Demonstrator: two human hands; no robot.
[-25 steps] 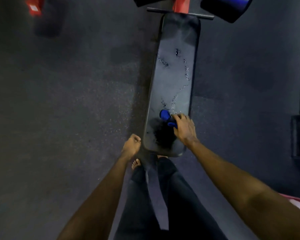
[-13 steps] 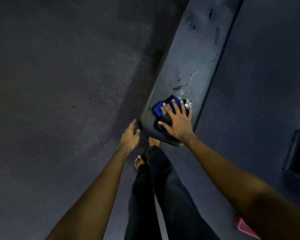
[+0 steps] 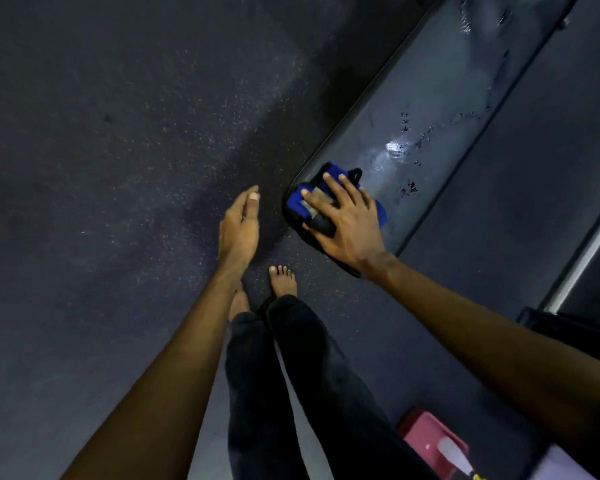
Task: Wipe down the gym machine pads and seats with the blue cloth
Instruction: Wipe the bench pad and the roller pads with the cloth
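Pad (image 3: 430, 109) runs lower-left to upper-right; R hand (image 3: 350, 223) flat on cloth (image 3: 295, 200), L hand (image 3: 239, 226) slack.

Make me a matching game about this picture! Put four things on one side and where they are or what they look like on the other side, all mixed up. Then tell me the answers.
Things:
1. blue cloth
2. left hand
3. pink object
4. bench pad

Descriptions:
a. at the bottom right of the picture
b. dark, with droplets on it
c. pressed flat under the right hand
d. open, holding nothing, above the floor

Pairs: 1-c, 2-d, 3-a, 4-b
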